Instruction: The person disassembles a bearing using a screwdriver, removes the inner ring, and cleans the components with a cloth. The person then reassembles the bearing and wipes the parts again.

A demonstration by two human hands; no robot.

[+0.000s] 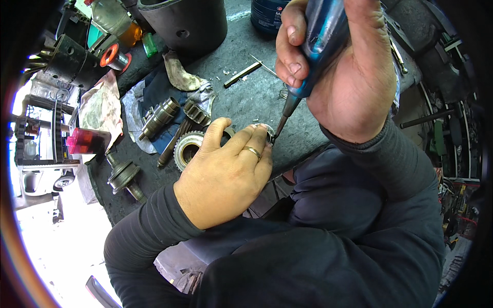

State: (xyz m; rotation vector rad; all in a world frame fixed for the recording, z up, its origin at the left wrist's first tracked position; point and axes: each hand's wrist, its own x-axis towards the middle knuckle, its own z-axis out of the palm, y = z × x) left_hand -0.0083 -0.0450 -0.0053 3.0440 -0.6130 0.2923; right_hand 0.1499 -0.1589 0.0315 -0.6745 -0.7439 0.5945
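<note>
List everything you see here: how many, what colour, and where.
Screwdriver: 1, blue, upper right
Large gear: 1, silver, centre-left
Rags: several, navy and stained pale, left
Metal cylinder: 1, grey, on rags
Small gear: 1, grey, beside it
Flanged shaft: 1, grey, lower left
Bar: 1, dark, upper centre
Bucket: 1, black, upper left
Tub: 1, blue, top centre
Bottle: 1, clear, upper left
Spool: 1, orange-red, upper left
Cup: 1, red, left
Bench: 1, dark, centre
Clutter: uncountable, mixed, edges
Left hand: 1, black-sleeved, over large gear
Right hand: 1, black-sleeved, gripping screwdriver
</note>
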